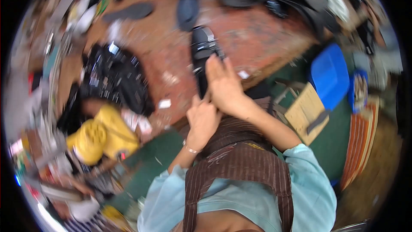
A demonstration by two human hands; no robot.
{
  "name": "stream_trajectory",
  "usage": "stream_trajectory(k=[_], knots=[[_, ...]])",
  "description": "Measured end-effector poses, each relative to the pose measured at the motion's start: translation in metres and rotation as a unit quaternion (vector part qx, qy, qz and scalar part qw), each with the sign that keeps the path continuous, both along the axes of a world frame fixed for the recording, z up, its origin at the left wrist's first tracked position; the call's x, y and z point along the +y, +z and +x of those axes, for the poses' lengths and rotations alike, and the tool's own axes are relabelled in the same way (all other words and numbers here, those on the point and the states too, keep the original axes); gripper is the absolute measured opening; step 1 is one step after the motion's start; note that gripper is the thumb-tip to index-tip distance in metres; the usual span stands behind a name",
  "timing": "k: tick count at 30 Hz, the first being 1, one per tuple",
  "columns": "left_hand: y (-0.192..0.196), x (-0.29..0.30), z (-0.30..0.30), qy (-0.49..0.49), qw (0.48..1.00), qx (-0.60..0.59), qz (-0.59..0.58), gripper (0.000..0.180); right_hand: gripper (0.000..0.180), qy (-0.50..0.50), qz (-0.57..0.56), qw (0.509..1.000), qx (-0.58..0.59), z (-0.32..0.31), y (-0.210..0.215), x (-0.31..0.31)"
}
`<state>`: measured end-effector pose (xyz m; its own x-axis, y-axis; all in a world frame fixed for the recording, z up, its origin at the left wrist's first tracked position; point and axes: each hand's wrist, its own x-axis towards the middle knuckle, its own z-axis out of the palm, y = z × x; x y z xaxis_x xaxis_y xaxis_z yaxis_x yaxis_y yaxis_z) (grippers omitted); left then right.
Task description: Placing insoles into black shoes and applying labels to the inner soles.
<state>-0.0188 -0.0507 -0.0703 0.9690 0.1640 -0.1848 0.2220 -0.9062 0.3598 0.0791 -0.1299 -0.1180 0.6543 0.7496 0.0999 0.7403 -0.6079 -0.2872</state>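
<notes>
1. Risk of the black lace-up shoe (201,56) slipping sideways off the lap: blurred view, grip only at its heel end.
2. Left hand (201,120) curled under the heel; how tightly closed, cannot tell.
3. Right hand (225,87) open, fingers straight, pressed flat against the shoe's side above the reddish-brown floor (257,34).

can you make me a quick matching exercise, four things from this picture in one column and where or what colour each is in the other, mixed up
Things:
1. black shoe
2. plastic stool
3. bracelet
4. yellow shirt

Place or colour:
A. on the left wrist
B. blue, at the right of the picture
C. worn by another person at the lower left
D. between the left hand and the right hand, over the reddish floor

Right pairs: 1-D, 2-B, 3-A, 4-C
</notes>
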Motion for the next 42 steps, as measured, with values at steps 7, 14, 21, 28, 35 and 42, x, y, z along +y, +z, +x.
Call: stream_trajectory(k=[7,14,21,28,35,42], knots=[[-0.007,0.002,-0.008,0.042,0.999,-0.003,-0.033,0.03,0.055,0.013,-0.018,0.998,-0.063,0.014,-0.013,0.034],[-0.016,-0.001,0.0,0.049,0.997,-0.059,-0.024,0.029,0.039,0.045,-0.081,0.992,-0.085,0.039,-0.002,0.05],[-0.017,0.004,-0.006,0.035,0.998,-0.047,0.011,0.032,0.017,0.064,-0.118,0.986,-0.104,0.051,-0.007,0.076],[-0.033,-0.011,-0.005,0.035,0.998,-0.039,-0.031,0.028,0.033,0.098,-0.083,0.981,-0.147,0.051,-0.019,0.052],[-0.045,-0.013,-0.011,0.085,0.992,-0.085,-0.033,0.053,0.013,0.142,-0.064,0.98,-0.122,0.054,-0.008,0.068],[-0.038,-0.006,-0.016,0.09,0.976,-0.169,-0.104,0.029,0.037,0.208,0.027,0.948,0.24,0.082,0.04,0.03]])
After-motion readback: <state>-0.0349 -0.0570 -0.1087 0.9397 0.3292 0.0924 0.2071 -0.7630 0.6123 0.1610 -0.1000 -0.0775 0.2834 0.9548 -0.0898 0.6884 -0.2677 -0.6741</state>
